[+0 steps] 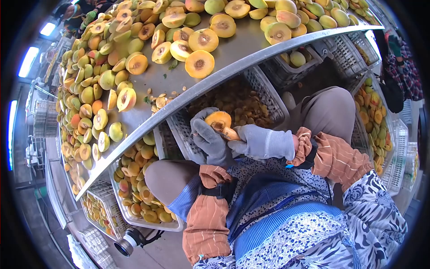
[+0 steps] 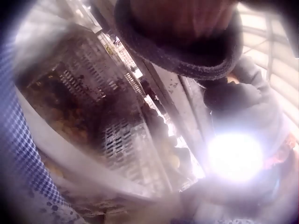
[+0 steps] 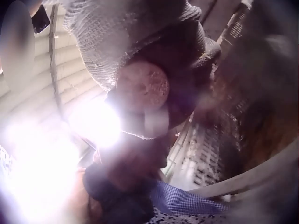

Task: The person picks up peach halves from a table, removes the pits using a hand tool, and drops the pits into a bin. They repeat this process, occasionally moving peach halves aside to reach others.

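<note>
In the head view my gloved left hand [image 1: 211,144] grips a halved apricot [image 1: 218,119], its orange cut face and dark hollow turned up. My gloved right hand [image 1: 256,141] meets it from the right, fingertips right at the fruit. A small orange piece [image 1: 230,133] shows between the two hands. The right wrist view has the right hand's fingers curled round a tool handle [image 3: 142,86] with a round, flat end; its working end is hidden. Below both hands stands a grey crate [image 1: 273,96] holding brownish apricot pieces [image 1: 239,101].
A metal table [image 1: 156,87] with a raised rim [image 1: 179,99] curves ahead, heaped with apricot halves [image 1: 199,64]. Crates of apricots [image 1: 143,193] stand at the left knee and more [image 1: 371,116] at the right. Another person [image 1: 403,67] is at far right.
</note>
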Available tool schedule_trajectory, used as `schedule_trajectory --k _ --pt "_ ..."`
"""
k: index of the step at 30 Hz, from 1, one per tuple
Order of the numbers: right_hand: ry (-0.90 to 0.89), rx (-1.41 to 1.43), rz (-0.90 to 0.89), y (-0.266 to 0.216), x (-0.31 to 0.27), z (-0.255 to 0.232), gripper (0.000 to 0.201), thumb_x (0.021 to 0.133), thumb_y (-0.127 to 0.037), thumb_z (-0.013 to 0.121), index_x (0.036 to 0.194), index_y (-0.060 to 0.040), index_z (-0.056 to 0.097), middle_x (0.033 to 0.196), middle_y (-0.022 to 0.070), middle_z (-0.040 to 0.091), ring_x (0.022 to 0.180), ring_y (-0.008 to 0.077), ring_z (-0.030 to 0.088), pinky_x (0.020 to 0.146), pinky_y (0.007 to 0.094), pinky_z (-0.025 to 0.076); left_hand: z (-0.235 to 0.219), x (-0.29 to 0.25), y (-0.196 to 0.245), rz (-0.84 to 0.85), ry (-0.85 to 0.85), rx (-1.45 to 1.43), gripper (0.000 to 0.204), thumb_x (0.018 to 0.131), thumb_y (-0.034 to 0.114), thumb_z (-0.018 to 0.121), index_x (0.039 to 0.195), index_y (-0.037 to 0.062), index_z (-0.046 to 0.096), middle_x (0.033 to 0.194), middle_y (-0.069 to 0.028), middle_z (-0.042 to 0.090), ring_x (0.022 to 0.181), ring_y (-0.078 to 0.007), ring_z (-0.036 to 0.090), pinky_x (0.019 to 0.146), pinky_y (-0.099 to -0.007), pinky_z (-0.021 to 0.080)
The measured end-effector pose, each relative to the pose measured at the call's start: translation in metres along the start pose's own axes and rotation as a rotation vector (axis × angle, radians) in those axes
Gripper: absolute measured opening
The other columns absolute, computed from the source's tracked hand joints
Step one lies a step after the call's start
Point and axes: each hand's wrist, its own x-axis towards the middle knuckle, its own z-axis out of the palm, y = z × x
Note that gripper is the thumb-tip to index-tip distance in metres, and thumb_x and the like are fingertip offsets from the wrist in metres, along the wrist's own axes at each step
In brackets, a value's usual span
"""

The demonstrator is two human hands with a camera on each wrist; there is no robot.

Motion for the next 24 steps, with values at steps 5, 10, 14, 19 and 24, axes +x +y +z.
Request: schedule_trajectory --k 5,10,14,19,24 --pt "0.027 -0.064 -0.072 0.011 0.006 0.002 0.034 0.084 -0.025 0.051 0.101 0.0041 0.048 0.076 0.0126 0.060 0.071 0.0211 0.063 0.058 0.0262 0.048 -0.001 0.002 0.006 -0.002 -0.041 0.154 0.043 0.093 0.034 0.027 0.087 -0.0006 0.051 0.082 -0.0106 0.056 0.072 -0.0165 0.054 0.068 -0.0267 0.044" --pt "-0.081 0.133 0.173 -0.013 -0.007 -0.007 0.034 0.084 -0.028 0.049 0.099 0.0020 0.049 0.071 0.0123 0.058 0.062 0.0176 0.061 0.053 0.0257 0.047 0.000 0.002 0.010 -0.017 -0.060 -0.007 0.038 0.093 0.032 0.029 0.091 0.0000 0.051 0.085 -0.0108 0.057 0.074 -0.0170 0.055 0.069 -0.0269 0.045" --pt "-0.004 -0.048 0.095 0.004 0.000 -0.014 0.033 0.083 -0.030 0.051 0.092 0.0022 0.051 0.061 0.0099 0.054 0.046 0.0160 0.053 0.044 0.0276 0.041 -0.005 0.013 0.026 -0.247 -0.178 -0.131 0.036 0.091 0.030 0.034 0.092 -0.0012 0.054 0.087 -0.0119 0.058 0.077 -0.0175 0.057 0.070 -0.0263 0.045" --pt "0.037 -0.513 -0.248 0.026 0.010 -0.009 0.033 0.082 -0.028 0.052 0.093 0.0024 0.053 0.065 0.0120 0.056 0.062 0.0201 0.057 0.055 0.0316 0.043 -0.008 0.014 0.038 -0.526 -0.235 -0.071 0.039 0.088 0.027 0.038 0.080 -0.0042 0.060 0.072 -0.0127 0.060 0.065 -0.0187 0.058 0.062 -0.0256 0.047" --pt "-0.124 -0.094 0.015 0.016 0.004 -0.006 0.035 0.081 -0.030 0.053 0.090 0.0030 0.054 0.060 0.0101 0.055 0.052 0.0184 0.054 0.049 0.0299 0.042 -0.001 -0.001 0.036 -0.482 -0.032 -0.058 0.039 0.088 0.031 0.035 0.077 -0.0015 0.055 0.070 -0.0139 0.058 0.058 -0.0209 0.057 0.053 -0.0295 0.048"
